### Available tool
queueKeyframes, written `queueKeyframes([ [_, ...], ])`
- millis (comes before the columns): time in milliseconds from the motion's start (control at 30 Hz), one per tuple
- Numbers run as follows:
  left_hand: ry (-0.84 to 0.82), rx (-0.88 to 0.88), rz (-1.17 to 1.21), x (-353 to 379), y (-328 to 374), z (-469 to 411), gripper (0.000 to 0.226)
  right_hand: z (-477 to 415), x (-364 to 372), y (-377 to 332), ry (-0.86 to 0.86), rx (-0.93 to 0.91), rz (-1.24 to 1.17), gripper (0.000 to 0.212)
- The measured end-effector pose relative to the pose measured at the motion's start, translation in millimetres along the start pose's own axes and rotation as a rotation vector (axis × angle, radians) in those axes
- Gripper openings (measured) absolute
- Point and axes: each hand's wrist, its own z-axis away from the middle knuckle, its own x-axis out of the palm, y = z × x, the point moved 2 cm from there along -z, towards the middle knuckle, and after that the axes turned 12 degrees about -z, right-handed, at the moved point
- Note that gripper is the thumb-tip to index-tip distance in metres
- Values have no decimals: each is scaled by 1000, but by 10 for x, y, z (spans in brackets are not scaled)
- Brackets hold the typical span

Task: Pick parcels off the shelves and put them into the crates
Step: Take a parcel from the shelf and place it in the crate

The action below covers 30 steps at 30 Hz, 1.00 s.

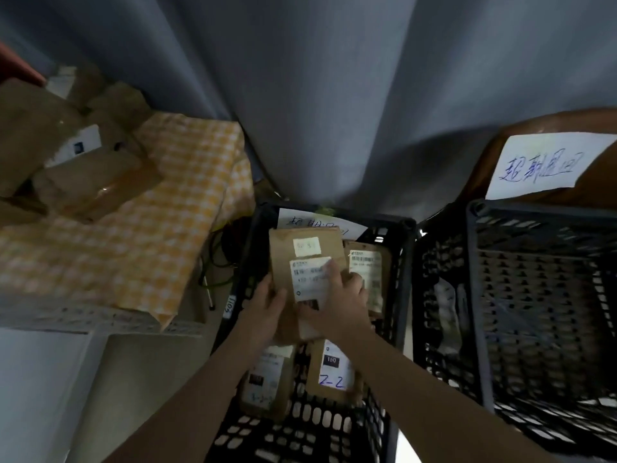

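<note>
Grey curtain (334,95): hangs in heavy folds across the whole upper half of the frame, backdrop to everything.

Low shelf (100,320): left side of the frame, covered by a yellow-and-white checked cloth (173,208) that droops over its front edge. Pale floor (36,396) below it, lower left.

Heap of brown packets (86,185): upper left, lying on the checked cloth, one overlapping the next, some with white labels; blurred.

Right-hand black crate (534,295): lattice plastic, right of the frame, standing just beside the middle one. Behind it, upper right, a brown surface bears a white sheet with blue handwriting (541,165).

Middle black crate (300,429): lattice plastic, bottom centre. A second handwritten sheet (317,222) leans at its far wall. Three labelled packets lie inside: one at the far right (367,272), one near the middle marked "Z-2" (330,369), one at the near left (263,379).

Brown parcel (307,248): flat, two white labels, held over the middle crate, centre of the frame.

Left hand (267,305): grips the parcel's left edge, thumb on top.

Right hand (340,295): lies over the lower label, forefinger stretched along it, the other fingers bent round the parcel's right edge.

Dark cables (220,248): on the floor between shelf and middle crate.
</note>
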Motion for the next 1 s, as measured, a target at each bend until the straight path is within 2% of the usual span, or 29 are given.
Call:
queueKeyframes([
  [100, 13, 110, -152, -70, -144, -317, 65, -243, 119, 61, -29, -67, -156, 76],
  [167, -7, 196, -336, -77, -244, -500, 91, -368, 204, 112, -32, -100, -165, 71],
  [233, -49, 263, -624, -24, -355, -654, 105, -477, 300, 163, -26, -123, -183, 68],
  [300, -68, 241, -814, 69, -457, -780, 103, -588, 395, 238, -26, -122, -223, 64],
  [367, -19, 134, -787, 156, -586, -910, 91, -694, 490, 344, -25, -105, -242, 62],
  [400, 0, 125, -865, 210, -646, -963, 88, -743, 541, 408, -23, -95, -230, 62],
  [467, 28, 209, -1160, 317, -754, -1079, 87, -833, 628, 514, -15, -110, -196, 58],
  [533, 87, 326, -1364, 389, -819, -1197, 77, -913, 723, 574, -68, -201, -147, 55],
  [600, 95, 452, -1512, 466, -876, -1305, 62, -963, 847, 614, -197, -297, -18, 59],
  [667, 48, 490, -1562, 514, -945, -1405, 54, -1000, 942, 663, -286, -326, 155, 70],
  [800, -28, 436, -1487, 477, -1038, -1465, 73, -1042, 915, 703, -223, -341, 538, 78],
  [900, -4, 497, -1545, 438, -1062, -1467, 61, -1048, 795, 731, -152, -420, 818, 74],
  [1000, 13, 484, -1550, 439, -1034, -1432, 60, -1035, 691, 765, -142, -363, 942, 71],
])
